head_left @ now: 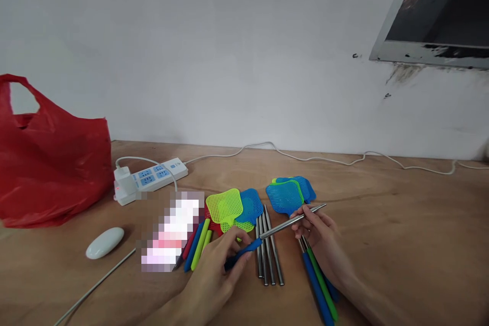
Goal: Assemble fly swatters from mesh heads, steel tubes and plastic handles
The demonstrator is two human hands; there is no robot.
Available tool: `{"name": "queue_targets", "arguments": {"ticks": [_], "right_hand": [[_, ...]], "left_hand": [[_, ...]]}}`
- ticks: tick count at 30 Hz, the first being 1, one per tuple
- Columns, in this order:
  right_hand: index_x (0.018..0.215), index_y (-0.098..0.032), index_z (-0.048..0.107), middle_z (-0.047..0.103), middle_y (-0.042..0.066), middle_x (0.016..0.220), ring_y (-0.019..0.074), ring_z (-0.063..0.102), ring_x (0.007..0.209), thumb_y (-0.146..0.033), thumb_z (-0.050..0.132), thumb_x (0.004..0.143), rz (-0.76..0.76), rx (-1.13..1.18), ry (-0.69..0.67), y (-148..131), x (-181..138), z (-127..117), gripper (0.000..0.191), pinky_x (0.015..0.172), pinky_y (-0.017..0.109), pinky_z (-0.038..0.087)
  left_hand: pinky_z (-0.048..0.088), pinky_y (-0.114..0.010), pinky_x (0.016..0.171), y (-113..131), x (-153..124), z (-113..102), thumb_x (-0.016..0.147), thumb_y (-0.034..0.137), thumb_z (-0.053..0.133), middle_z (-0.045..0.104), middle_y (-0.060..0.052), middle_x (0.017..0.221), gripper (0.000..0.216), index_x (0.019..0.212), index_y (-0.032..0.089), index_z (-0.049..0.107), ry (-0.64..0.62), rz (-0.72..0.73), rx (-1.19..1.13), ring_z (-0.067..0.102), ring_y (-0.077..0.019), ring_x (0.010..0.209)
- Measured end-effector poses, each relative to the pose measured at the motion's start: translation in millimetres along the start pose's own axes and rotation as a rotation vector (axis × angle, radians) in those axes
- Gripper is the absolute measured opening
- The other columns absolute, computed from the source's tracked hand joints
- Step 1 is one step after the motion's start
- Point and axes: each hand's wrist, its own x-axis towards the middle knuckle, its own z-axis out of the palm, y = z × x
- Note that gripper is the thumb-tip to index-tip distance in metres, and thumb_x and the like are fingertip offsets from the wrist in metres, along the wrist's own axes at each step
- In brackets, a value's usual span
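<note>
My left hand [217, 270] is closed round a blue plastic handle [248, 248]. A shiny metal rod [280, 226] runs from the end of this handle up to the right, and my right hand [319, 234] pinches it near its far end. Several similar loose rods [272, 260] lie side by side below it. Left of them are loose mesh fly swatter heads, a yellow one [225, 205] and a blue one [250, 204] among them, and yellow handles [200, 244]. Beneath my right hand lie fly swatters with blue heads [284, 197] and blue and green handles [320, 282].
A phone with a blurred screen [171, 234] lies left of the handles, beside a white mouse-shaped object [105, 243]. Farther back are a white power strip [153, 178] and a red plastic bag [53, 163]. A white cable [305, 159] runs along the wall.
</note>
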Motion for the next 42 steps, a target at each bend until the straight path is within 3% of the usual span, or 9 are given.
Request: {"name": "queue_targets", "arguments": {"ticks": [6,11,18,26,28,31,35,38,42], "right_hand": [[0.072,-0.018,0.076,0.069,0.004,0.072,0.0135,0.062,0.061,-0.046,0.084,0.071,0.007,-0.052,-0.1,-1.9,-3.6,1.8,0.029,0.053,0.022,0.052],[0.078,-0.017,0.079,0.07,0.005,0.077,0.0142,0.064,0.064,-0.046,0.083,0.073,0.14,-0.127,-0.283,1.2,-12.8,8.4,0.03,0.056,0.023,0.053],[0.076,-0.017,0.079,0.066,0.002,0.068,0.0105,0.056,0.056,-0.049,0.083,0.072,0.081,-0.258,-0.303,7.3,-9.0,2.6,0.032,0.05,0.021,0.048],[0.084,-0.016,0.076,0.069,0.004,0.07,0.0147,0.064,0.062,-0.052,0.079,0.075,0.2,-0.194,-0.387,4.3,-17.5,10.7,0.037,0.055,0.024,0.05],[0.083,-0.016,0.075,0.069,0.005,0.07,0.0153,0.064,0.063,-0.055,0.077,0.076,0.215,-0.147,-0.362,2.8,-19.3,12.8,0.04,0.054,0.024,0.05],[0.077,-0.016,0.073,0.064,0.002,0.059,0.0121,0.058,0.053,-0.059,0.078,0.073,0.174,-0.131,-0.203,-0.3,-17.0,10.9,0.043,0.047,0.021,0.043],[0.063,-0.017,0.065,0.047,-0.005,0.044,0.0066,0.041,0.04,-0.06,0.076,0.073,0.099,-0.137,0.01,-4.3,-9.7,5.7,0.046,0.04,0.019,0.033],[0.061,-0.017,0.062,0.043,-0.005,0.044,0.0066,0.036,0.04,-0.06,0.076,0.073,0.124,-0.136,0.023,-4.6,-7.3,4.9,0.046,0.039,0.019,0.031],[0.06,-0.018,0.058,0.042,-0.006,0.047,0.0064,0.032,0.041,-0.06,0.073,0.076,0.143,-0.154,-0.018,-1.8,-8.3,4.3,0.047,0.038,0.019,0.027]], "left_hand": [[0.052,-0.028,0.067,2.8,0.1,0.8,0.097,0.028,0.054,0.063,0.0,0.088,0.004,0.099,0.025,0.055,0.032,-0.001,-0.037,0.062,-0.0181,0.078],[0.052,-0.027,0.067,7.0,3.6,1.3,0.096,0.027,0.056,0.061,-0.001,0.089,0.009,0.089,0.023,0.051,0.014,0.003,-0.124,0.061,-0.0178,0.079],[0.05,-0.023,0.058,10.0,4.9,3.0,0.094,0.031,0.06,0.058,-0.001,0.084,0.02,0.083,0.022,0.046,0.006,-0.074,-0.311,0.057,-0.0156,0.073],[0.051,-0.025,0.064,8.0,6.3,4.0,0.095,0.031,0.059,0.061,-0.001,0.083,0.015,0.086,0.021,0.051,0.016,-0.027,-0.193,0.06,-0.0162,0.074],[0.053,-0.028,0.069,10.7,6.1,2.1,0.097,0.033,0.055,0.063,-0.002,0.086,0.013,0.091,0.021,0.054,0.018,-0.004,-0.126,0.063,-0.0173,0.077],[0.055,-0.036,0.083,11.8,5.2,-2.9,0.102,0.032,0.045,0.068,-0.006,0.105,0.014,0.106,0.023,0.056,0.03,0.058,0.097,0.066,-0.0226,0.099],[0.042,-0.057,0.108,1.4,3.9,-5.1,0.103,0.029,0.043,0.059,-0.012,0.14,0.035,0.138,0.022,0.045,0.037,0.206,0.5,0.049,-0.032,0.134],[0.04,-0.059,0.111,-5.1,3.5,-3.2,0.104,0.031,0.044,0.054,-0.013,0.146,0.046,0.148,0.019,0.035,-0.025,0.269,0.668,0.046,-0.0332,0.138],[0.048,-0.05,0.106,0.9,4.6,-4.6,0.101,0.026,0.045,0.062,-0.012,0.137,0.037,0.138,0.019,0.045,-0.094,0.274,0.638,0.056,-0.0288,0.129]]}}
